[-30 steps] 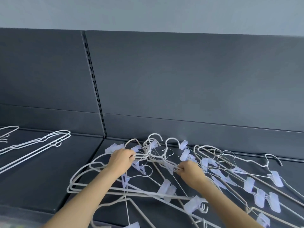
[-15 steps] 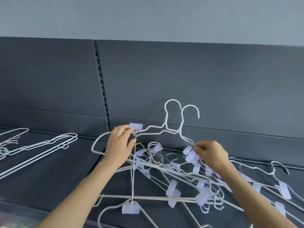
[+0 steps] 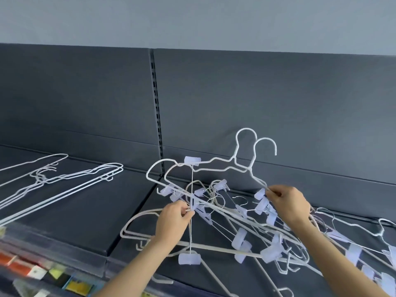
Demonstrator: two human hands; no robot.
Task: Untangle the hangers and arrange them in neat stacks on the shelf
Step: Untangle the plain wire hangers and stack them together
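Observation:
A tangle of white wire hangers with pale clips point(image 3: 242, 234) lies on the dark shelf point(image 3: 90, 213). Two white hangers point(image 3: 216, 162) are lifted upright above the tangle, hooks up. My right hand point(image 3: 287, 203) pinches their right shoulder wire. My left hand point(image 3: 171, 221) pinches a thin vertical bar point(image 3: 191, 211) that has a clip at each end and hangs from the lifted hangers. More clip hangers point(image 3: 364, 249) trail off to the right under my right forearm.
A neat row of plain white hangers point(image 3: 64, 185) lies flat on the shelf's left section. A slotted upright point(image 3: 156, 108) divides the dark back panel. A clear front strip point(image 3: 42, 273) with coloured labels edges the shelf below.
My left hand has let go of the upper clip and dropped lower, now pinching the vertical bar near the tangle. The two raised hangers stay lifted in my right hand.

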